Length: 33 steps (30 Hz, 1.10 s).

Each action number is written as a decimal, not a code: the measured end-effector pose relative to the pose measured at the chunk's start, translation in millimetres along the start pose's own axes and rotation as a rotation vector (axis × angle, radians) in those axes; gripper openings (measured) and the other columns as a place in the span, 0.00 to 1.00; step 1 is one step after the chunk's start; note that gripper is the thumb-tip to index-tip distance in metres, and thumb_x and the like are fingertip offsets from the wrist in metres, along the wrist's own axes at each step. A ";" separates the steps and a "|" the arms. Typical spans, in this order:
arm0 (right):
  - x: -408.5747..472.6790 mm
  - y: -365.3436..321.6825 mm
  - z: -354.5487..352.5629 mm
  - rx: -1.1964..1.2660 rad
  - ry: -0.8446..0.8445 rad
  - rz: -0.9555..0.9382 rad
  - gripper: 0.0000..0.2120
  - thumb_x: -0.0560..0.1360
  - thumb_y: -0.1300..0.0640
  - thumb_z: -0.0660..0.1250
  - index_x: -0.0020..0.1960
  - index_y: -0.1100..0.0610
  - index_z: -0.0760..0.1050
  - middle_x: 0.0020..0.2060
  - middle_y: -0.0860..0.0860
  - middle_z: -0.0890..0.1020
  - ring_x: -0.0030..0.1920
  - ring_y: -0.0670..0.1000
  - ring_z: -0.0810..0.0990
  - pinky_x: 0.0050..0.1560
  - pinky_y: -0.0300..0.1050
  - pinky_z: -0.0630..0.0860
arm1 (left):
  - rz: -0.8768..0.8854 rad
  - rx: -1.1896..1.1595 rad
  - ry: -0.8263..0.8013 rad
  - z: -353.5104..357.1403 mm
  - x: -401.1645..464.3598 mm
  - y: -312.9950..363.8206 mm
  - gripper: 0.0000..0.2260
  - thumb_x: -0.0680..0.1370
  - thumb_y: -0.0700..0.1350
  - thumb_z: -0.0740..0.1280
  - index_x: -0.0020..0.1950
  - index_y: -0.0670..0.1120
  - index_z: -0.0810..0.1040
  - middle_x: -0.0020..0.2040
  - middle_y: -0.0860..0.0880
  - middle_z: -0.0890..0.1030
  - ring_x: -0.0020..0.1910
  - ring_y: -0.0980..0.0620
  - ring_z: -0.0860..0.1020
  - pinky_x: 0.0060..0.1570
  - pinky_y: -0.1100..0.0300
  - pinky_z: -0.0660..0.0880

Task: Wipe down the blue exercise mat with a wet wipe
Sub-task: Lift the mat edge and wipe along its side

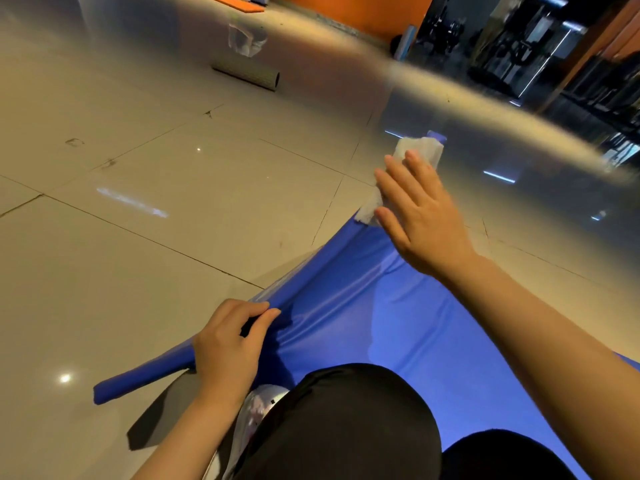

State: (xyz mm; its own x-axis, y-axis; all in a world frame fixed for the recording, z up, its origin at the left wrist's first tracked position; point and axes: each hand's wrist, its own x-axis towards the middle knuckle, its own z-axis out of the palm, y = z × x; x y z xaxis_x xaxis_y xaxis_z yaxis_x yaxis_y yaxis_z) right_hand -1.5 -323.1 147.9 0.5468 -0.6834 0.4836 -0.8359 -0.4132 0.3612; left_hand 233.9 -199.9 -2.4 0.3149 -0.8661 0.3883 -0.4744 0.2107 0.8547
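the blue mat [398, 306] lies spread on the tiled floor [138, 168], running from the bottom right of the view up toward a far corner near the middle right. its left edge is curled up into a soft roll that stretches from the near end at the lower left to the far corner.

the left hand [225, 348] sits on that rolled edge near its close end, the fingers [263, 315] curled round the roll and gripping it. a dark shadow falls on the mat just beside this hand.

the right hand [415, 213] reaches out to the far corner of the mat, palm down, its fingers straight and spread, pressing flat on the white wipe [419, 150]. the wipe is crumpled; part of it pokes out past the fingertips and another part shows under the little-finger side, touching the mat's rolled edge.

the person's knees in black trousers [346, 420] rest on the near end of the mat, and a shiny silver thing [256, 410] shows just beside the left wrist, too unclear to name.

well apart on the floor lie a grey rolled mat [247, 76] and, behind it, a clear plastic bag [246, 39]. an orange wall [363, 8] stands at the back, with dark gym gear blurred at the upper right.
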 end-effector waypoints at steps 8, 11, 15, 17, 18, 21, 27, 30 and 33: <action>-31.0 -85.4 31.2 0.028 -0.005 -0.329 0.23 0.82 0.47 0.54 0.69 0.58 0.75 0.68 0.56 0.76 0.71 0.58 0.69 0.75 0.55 0.56 | -0.019 0.015 0.000 -0.8 -1.6 1.2 0.05 0.72 0.39 0.76 0.46 0.45 0.85 0.41 0.54 0.81 0.39 0.58 0.78 0.40 0.67 0.72; -14.2 -36.2 20.8 -0.043 0.105 -0.150 0.24 0.83 0.46 0.52 0.64 0.60 0.78 0.65 0.59 0.78 0.69 0.60 0.73 0.74 0.57 0.55 | -0.040 0.021 -0.011 -6.6 -9.7 -3.4 0.06 0.71 0.39 0.77 0.45 0.46 0.85 0.41 0.55 0.81 0.46 0.57 0.77 0.39 0.65 0.74; 7.0 31.6 -6.2 -0.071 0.131 -0.014 0.23 0.83 0.45 0.51 0.62 0.60 0.76 0.64 0.58 0.77 0.69 0.60 0.70 0.73 0.59 0.59 | -0.027 0.059 -0.022 -5.9 -18.4 -4.4 0.06 0.70 0.38 0.76 0.45 0.46 0.85 0.40 0.55 0.80 0.46 0.58 0.76 0.44 0.70 0.72; 15.8 45.9 -16.2 0.023 0.115 0.095 0.22 0.82 0.44 0.51 0.60 0.58 0.75 0.60 0.56 0.78 0.64 0.58 0.73 0.72 0.57 0.60 | -0.024 0.063 -0.023 -6.9 -17.6 -4.1 0.06 0.70 0.38 0.77 0.45 0.45 0.85 0.40 0.55 0.80 0.46 0.59 0.76 0.44 0.71 0.71; 19.2 48.6 -18.7 0.124 0.094 0.189 0.22 0.82 0.44 0.51 0.60 0.57 0.75 0.57 0.54 0.79 0.60 0.55 0.74 0.69 0.54 0.62 | -0.033 0.059 -0.029 -8.2 -16.2 -3.6 0.06 0.70 0.38 0.77 0.45 0.46 0.85 0.41 0.56 0.79 0.46 0.61 0.76 0.44 0.72 0.71; 24.8 44.1 -17.4 0.468 0.058 0.417 0.20 0.80 0.45 0.52 0.61 0.57 0.73 0.54 0.48 0.76 0.53 0.47 0.72 0.52 0.38 0.65 | -0.072 0.057 -0.063 -13.1 -11.8 -1.2 0.06 0.70 0.40 0.77 0.45 0.47 0.85 0.41 0.61 0.78 0.45 0.67 0.77 0.42 0.73 0.72; 15.8 -3.7 -13.8 0.719 0.221 0.543 0.18 0.80 0.50 0.54 0.60 0.60 0.74 0.54 0.51 0.77 0.52 0.40 0.69 0.50 0.24 0.63 | -0.196 0.134 -0.141 -38.3 26.7 11.7 0.20 0.73 0.54 0.76 0.62 0.48 0.81 0.53 0.55 0.80 0.55 0.50 0.78 0.53 0.56 0.73; 6.6 -43.1 -18.2 0.751 0.264 0.513 0.13 0.81 0.54 0.56 0.54 0.59 0.77 0.51 0.48 0.78 0.51 0.43 0.72 0.51 0.27 0.65 | 0.005 0.113 -0.191 -31.6 54.7 50.7 0.28 0.75 0.55 0.73 0.73 0.51 0.72 0.67 0.54 0.76 0.66 0.53 0.72 0.63 0.55 0.69; -6.9 -84.8 -17.3 0.781 0.274 0.520 0.13 0.82 0.54 0.55 0.49 0.56 0.77 0.47 0.43 0.78 0.48 0.44 0.75 0.48 0.34 0.69 | 0.356 0.183 -0.269 -6.7 77.4 86.5 0.28 0.77 0.49 0.70 0.76 0.48 0.67 0.71 0.50 0.74 0.70 0.52 0.69 0.72 0.53 0.60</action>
State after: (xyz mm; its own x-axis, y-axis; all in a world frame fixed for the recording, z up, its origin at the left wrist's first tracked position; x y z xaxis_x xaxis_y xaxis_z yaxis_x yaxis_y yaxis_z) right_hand 66.4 -272.9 127.6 0.0110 -0.7704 0.6374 -0.7181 -0.4497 -0.5312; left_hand 222.7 -245.7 103.9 -0.1058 -0.8460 0.5225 -0.6590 0.4532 0.6003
